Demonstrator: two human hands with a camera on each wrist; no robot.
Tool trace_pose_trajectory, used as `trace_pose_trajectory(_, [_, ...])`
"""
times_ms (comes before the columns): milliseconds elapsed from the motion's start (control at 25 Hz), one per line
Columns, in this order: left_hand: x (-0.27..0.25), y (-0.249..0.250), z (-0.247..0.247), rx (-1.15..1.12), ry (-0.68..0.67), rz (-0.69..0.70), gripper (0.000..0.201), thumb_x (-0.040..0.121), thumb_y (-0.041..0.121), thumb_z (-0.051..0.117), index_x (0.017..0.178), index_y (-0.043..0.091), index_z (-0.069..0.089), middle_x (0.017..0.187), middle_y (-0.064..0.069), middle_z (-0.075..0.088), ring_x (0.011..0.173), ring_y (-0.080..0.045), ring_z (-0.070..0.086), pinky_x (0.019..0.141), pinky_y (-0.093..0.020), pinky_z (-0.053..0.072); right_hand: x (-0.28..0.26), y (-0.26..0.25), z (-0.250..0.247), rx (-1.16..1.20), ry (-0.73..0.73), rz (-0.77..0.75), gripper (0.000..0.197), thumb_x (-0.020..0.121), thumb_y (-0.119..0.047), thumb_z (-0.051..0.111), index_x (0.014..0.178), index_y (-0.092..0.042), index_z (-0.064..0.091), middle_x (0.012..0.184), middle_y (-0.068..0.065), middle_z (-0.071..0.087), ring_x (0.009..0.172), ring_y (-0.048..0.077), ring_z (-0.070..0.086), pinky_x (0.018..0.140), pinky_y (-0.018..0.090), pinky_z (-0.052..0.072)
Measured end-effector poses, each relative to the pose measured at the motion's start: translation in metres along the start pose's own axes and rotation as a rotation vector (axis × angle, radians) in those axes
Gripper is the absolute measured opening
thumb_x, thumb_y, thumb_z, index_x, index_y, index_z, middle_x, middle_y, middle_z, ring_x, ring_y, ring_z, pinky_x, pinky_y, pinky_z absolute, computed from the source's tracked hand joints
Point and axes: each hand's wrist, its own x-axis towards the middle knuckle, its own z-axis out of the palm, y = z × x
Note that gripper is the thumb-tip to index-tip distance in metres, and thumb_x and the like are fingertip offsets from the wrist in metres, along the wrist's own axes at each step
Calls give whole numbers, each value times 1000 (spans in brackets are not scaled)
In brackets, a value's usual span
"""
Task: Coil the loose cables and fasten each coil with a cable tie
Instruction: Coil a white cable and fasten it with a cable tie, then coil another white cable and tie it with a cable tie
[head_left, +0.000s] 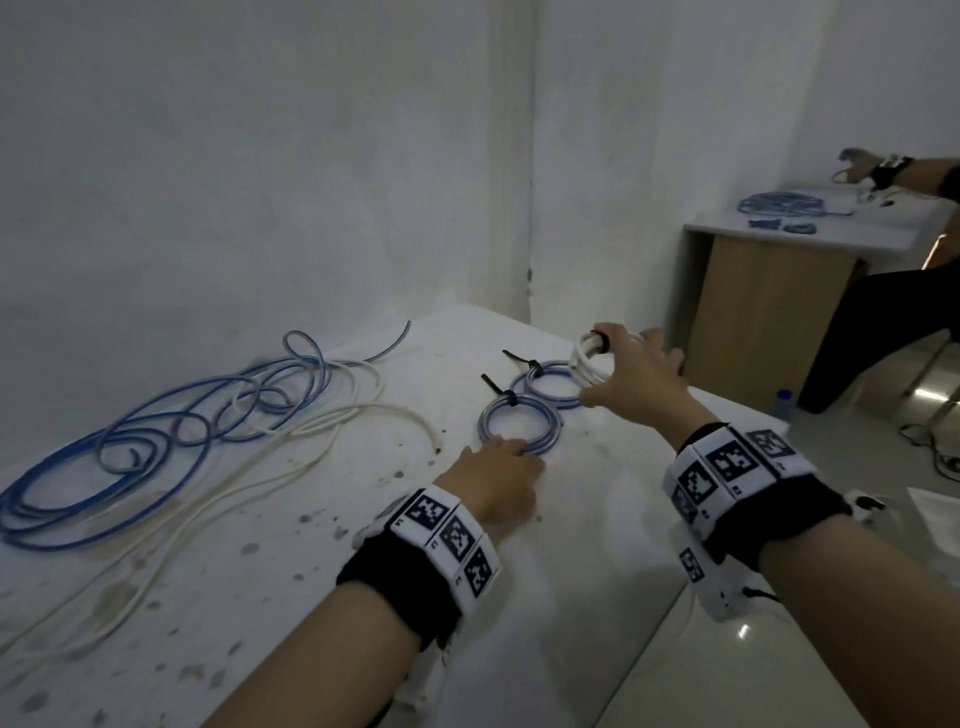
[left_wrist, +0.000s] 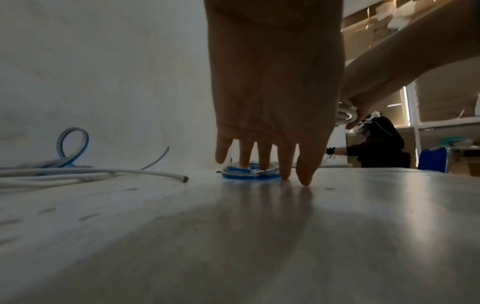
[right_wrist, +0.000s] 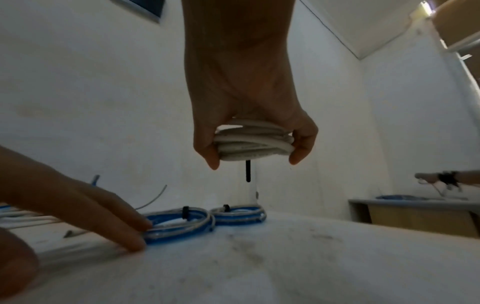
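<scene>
The right hand (right_wrist: 249, 115) holds a tied white coil (right_wrist: 253, 144) above the counter (head_left: 519, 597), its fingers (right_wrist: 207, 152) curled round it, a black tie tail hanging below. The left hand (head_left: 498, 478) rests with straight fingers on the near blue coil (head_left: 519, 428); a second blue coil (head_left: 550, 387) lies just beyond, both tied. The step looks like setting the finished white coil beside them. Next would likely be the loose cables (head_left: 156, 431) on the left, which call for gathering into loops.
</scene>
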Motion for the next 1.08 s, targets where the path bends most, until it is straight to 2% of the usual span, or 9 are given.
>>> trace_pose_trajectory(160, [12, -3, -3, 60, 17, -36, 37, 94, 25, 41, 128, 10, 43, 149, -4, 26, 132, -28, 27, 100, -42, 32, 10, 18, 7, -86, -12, 114, 81, 71, -27, 75, 138, -30, 29, 143, 15, 16, 128, 41, 21, 100, 49, 30])
trace_pose_trajectory(320, [20, -5, -9, 70, 3, -102, 47, 94, 34, 43, 134, 10, 37, 149, -6, 24, 133, -28, 24, 100, -42, 32, 11, 30, 22, -316, -219, 190, 85, 68, -38, 77, 138, -25, 29, 145, 13, 14, 130, 38, 22, 100, 48, 32])
trace_pose_trajectory(400, [26, -6, -8, 18, 2, -110, 50, 93, 35, 44, 135, 9, 35, 150, -6, 21, 136, -27, 20, 101, -43, 32, 11, 37, 28, -308, -295, 206, 87, 71, -50, 72, 141, -24, 26, 144, 14, 17, 131, 39, 23, 103, 48, 29])
trace_pose_trajectory(520, [30, -12, -6, -67, -7, -96, 53, 92, 35, 45, 137, 10, 33, 153, -5, 14, 140, -25, 11, 107, -44, 29, 18, 42, 33, -293, -336, 197, 94, 74, -61, 63, 146, -25, 15, 149, 15, 15, 134, 40, 20, 108, 47, 24])
trace_pose_trajectory(680, [31, -20, -6, -150, -77, -67, 66, 93, 39, 47, 147, 14, 18, 157, -5, 2, 144, -24, -3, 116, -43, 14, 28, 39, 33, -370, -377, 184, 103, 73, -63, 64, 149, -26, 6, 152, 16, 9, 137, 40, 21, 110, 46, 24])
trace_pose_trajectory(880, [14, -32, -7, -379, 20, -54, 63, 94, 32, 50, 147, 16, 21, 157, 0, 11, 143, -19, 11, 114, -33, 14, 29, 19, 23, -455, -439, 185, 109, 68, -65, 67, 148, -29, 2, 155, 19, -9, 139, 48, 7, 108, 66, 15])
trace_pose_trajectory(960, [3, -43, -7, -407, 64, -85, 60, 93, 30, 52, 146, 18, 25, 155, -1, 15, 142, -21, 17, 114, -35, 18, 27, -10, 20, -494, -403, 91, 89, 76, -59, 64, 145, -25, 19, 154, 16, 6, 138, 48, 11, 105, 68, 17])
trace_pose_trajectory(1000, [-4, -49, -8, -440, 92, -103, 61, 92, 28, 53, 146, 19, 24, 155, -2, 16, 140, -22, 21, 115, -35, 20, 26, -29, 22, -457, -393, 2, 71, 79, -52, 62, 137, -21, 35, 147, 15, 25, 134, 44, 24, 104, 62, 25])
trace_pose_trajectory(1080, [-21, -62, -11, -553, 137, -117, 66, 90, 24, 56, 147, 24, 21, 153, -4, 21, 136, -23, 30, 112, -37, 26, 20, -72, 31, -314, -411, -222, 33, 84, -37, 60, 105, -11, 57, 110, 11, 54, 108, 33, 51, 88, 42, 42])
